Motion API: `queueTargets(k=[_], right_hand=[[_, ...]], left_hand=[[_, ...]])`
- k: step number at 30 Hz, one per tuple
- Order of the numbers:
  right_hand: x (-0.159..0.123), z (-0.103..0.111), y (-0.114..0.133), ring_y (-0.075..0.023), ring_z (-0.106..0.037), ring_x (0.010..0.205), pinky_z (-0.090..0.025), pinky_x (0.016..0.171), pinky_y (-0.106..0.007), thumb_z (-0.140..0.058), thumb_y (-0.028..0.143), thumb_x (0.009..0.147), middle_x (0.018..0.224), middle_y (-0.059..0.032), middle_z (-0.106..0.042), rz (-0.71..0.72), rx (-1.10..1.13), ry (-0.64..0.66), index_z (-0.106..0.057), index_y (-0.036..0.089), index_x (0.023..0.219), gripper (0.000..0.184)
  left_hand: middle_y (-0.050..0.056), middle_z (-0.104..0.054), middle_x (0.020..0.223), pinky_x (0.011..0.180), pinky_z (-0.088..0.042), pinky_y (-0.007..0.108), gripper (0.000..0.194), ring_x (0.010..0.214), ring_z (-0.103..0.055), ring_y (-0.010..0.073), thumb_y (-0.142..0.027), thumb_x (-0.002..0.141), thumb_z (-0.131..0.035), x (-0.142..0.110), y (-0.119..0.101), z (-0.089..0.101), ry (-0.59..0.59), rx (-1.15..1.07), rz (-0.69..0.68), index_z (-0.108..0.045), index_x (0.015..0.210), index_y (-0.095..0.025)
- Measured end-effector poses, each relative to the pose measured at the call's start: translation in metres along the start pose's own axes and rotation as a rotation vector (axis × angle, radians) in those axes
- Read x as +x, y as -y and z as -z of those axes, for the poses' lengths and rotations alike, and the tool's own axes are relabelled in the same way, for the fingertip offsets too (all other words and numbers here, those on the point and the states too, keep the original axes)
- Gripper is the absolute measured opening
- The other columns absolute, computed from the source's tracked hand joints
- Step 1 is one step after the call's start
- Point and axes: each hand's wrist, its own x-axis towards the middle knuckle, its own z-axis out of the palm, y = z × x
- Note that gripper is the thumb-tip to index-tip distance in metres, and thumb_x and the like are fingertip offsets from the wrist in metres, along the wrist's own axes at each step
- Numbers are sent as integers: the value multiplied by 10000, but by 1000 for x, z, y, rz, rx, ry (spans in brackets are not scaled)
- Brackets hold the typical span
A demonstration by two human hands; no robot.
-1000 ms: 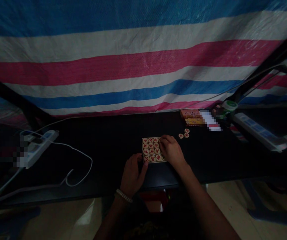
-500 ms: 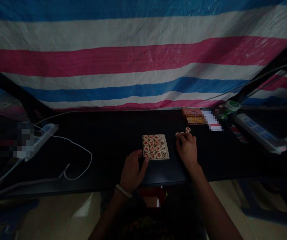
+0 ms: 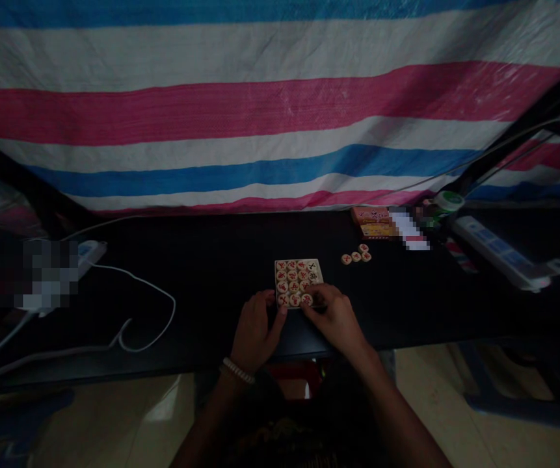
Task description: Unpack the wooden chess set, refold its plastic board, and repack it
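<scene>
A small square pale tray (image 3: 276, 281) holds rows of round Chinese chess pieces (image 3: 293, 275), red-marked ones on the left and black-marked ones at the right. My left hand (image 3: 257, 327) grips the tray's near left corner, thumb at the near edge and fingers along the left side. Over the near right corner, my right hand (image 3: 332, 314) pinches thumb and fingers about a red-marked piece (image 3: 307, 299); the hand hides the pieces beneath it. Several loose red-marked pieces (image 3: 356, 257) lie together on the black table, to the right beyond the tray.
An orange-red box (image 3: 373, 223) lies at the back right, near a green-and-white container (image 3: 449, 203). Power strips stand at the right (image 3: 501, 253) and left (image 3: 92, 252). A white cable (image 3: 170, 299) curls over the table's left part. Striped plastic sheeting (image 3: 260, 110) hangs behind.
My right hand has moved left and nearer, from the loose pieces to the tray's near right corner, uncovering the loose pieces. My left hand stays at the tray. The view has shifted slightly.
</scene>
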Motion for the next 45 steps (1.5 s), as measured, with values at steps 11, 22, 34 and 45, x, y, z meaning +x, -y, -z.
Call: queueTargets(k=[11, 22, 34, 45], right_hand=[[17, 34, -52, -219, -684, 767, -608, 732, -388, -644, 397, 985, 953, -97, -730, -40, -149, -307, -754, 193, 920, 241], [4, 12, -23, -277, -686, 1127, -628, 999, -479, -627, 312, 1000, 1266, -144, -623, 86, -89, -289, -712, 228, 1205, 238], [14, 6, -18, -198, -687, 852, -622, 766, -344, -695, 282, 932, 1063, -75, -681, 68, 23, -267, -726, 239, 1005, 90], [19, 25, -60, -346, -604, 1199, -549, 1032, -569, -538, 282, 1007, 1262, -195, -619, 29, -300, -440, -744, 181, 1196, 297]], left_hand=[[128, -700, 1120, 933, -579, 497, 335, 1027, -697, 285, -426, 1086, -519, 1, -2, 2, -3, -13, -6, -541, 1310, -178], [128, -699, 1125, 942, -577, 502, 348, 1032, -697, 289, -430, 1080, -533, 1, 0, 0, -1, 2, -3, -546, 1311, -170], [122, -700, 1119, 937, -581, 488, 334, 1022, -699, 281, -434, 1083, -520, 2, -2, 2, -10, -7, -11, -549, 1310, -191], [119, -697, 1127, 939, -571, 481, 326, 1039, -690, 285, -418, 1083, -531, 0, 1, 1, 17, -6, -3, -543, 1310, -184]])
